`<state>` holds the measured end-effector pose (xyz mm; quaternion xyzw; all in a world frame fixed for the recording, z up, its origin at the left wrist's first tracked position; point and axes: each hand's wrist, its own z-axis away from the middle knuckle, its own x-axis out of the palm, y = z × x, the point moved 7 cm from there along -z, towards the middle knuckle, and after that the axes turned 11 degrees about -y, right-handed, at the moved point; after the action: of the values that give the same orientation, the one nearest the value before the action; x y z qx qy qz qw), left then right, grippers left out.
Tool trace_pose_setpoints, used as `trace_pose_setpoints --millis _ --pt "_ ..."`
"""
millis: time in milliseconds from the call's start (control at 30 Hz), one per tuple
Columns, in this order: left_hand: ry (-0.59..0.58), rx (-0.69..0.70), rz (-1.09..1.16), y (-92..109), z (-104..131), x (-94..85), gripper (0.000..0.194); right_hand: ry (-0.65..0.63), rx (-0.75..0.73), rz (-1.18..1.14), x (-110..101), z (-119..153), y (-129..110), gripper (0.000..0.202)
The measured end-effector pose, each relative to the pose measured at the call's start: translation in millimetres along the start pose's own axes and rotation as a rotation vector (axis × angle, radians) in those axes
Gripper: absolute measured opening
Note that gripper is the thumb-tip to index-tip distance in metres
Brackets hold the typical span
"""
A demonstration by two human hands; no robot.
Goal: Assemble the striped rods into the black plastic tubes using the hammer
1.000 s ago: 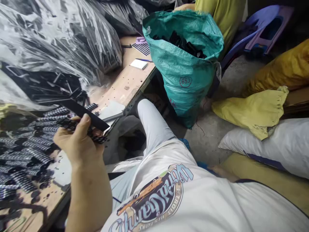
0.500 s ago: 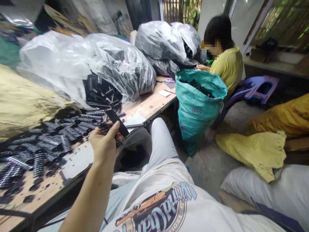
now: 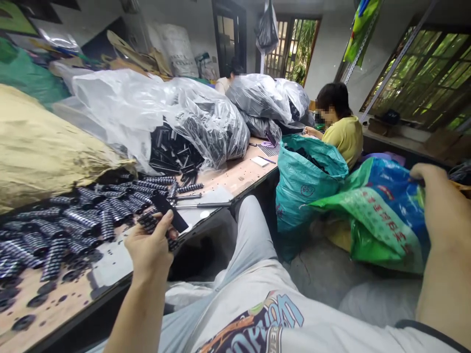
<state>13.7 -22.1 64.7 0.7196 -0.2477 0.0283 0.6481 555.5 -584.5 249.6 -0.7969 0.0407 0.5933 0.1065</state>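
My left hand [image 3: 150, 240] is closed around a flat black strip [image 3: 175, 214] and a dark, white-patterned cylinder [image 3: 149, 220], over the table's front edge. Beside it on the table lie many similar patterned cylinders [image 3: 79, 220]. A thin rod with a dark handle [image 3: 206, 205] lies just beyond the fingers. Out to the right, my right hand [image 3: 429, 174] grips the upper edge of a green and blue printed sack [image 3: 386, 220], which hangs slanted above the floor. My right fingers are partly hidden behind the hand.
A teal sack [image 3: 301, 196] filled with dark pieces stands at the table's end. Clear plastic bags [image 3: 217, 122] of black parts and a tan sack [image 3: 44, 142] cover the table's back. A person in yellow [image 3: 344, 139] sits beyond; another person is partly hidden behind the bags.
My right hand has come into view holding the green and blue sack, which now covers the yellow sack on the floor. My left hand keeps its hold; the camera view has tilted up.
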Motion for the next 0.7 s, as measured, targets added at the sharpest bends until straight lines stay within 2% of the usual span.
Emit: trace_pose_setpoints --millis 33,67,133,200,300,400,467,533,633,700 --pt "0.006 -0.005 0.009 -1 0 -3.1 0.035 -0.142 0.071 0.055 -2 -8 -14 0.035" --pt "0.011 -0.007 0.018 -2 0 -6.3 0.035 -0.182 0.089 0.102 -8 -12 -32 0.034" --pt "0.026 -0.012 0.035 -3 0 -13.2 0.035 -0.140 0.052 0.101 -16 -10 -73 0.040" --pt "0.055 -0.023 0.054 -5 1 -22.2 0.036 -0.095 -0.021 0.082 -9 5 -113 0.038" --pt "0.099 -0.062 0.073 -9 0 -35.8 0.038 -0.062 -0.168 0.056 26 41 -164 0.032" --pt "0.138 -0.092 0.075 -14 -1 -46.9 0.039 -0.030 -0.308 0.040 73 79 -202 0.035" --pt "0.152 -0.109 0.079 -19 -1 -52.4 0.040 -0.041 -0.365 0.027 105 97 -218 0.032" --pt "0.151 -0.127 0.085 -24 -2 -56.7 0.040 -0.072 -0.360 0.008 132 107 -221 0.030" --pt "0.168 -0.143 0.083 -32 -3 -63.4 0.042 -0.119 -0.291 -0.028 158 110 -205 0.028" --pt "0.189 -0.147 0.067 -36 -4 -66.9 0.042 -0.120 -0.262 -0.058 165 110 -188 0.025"
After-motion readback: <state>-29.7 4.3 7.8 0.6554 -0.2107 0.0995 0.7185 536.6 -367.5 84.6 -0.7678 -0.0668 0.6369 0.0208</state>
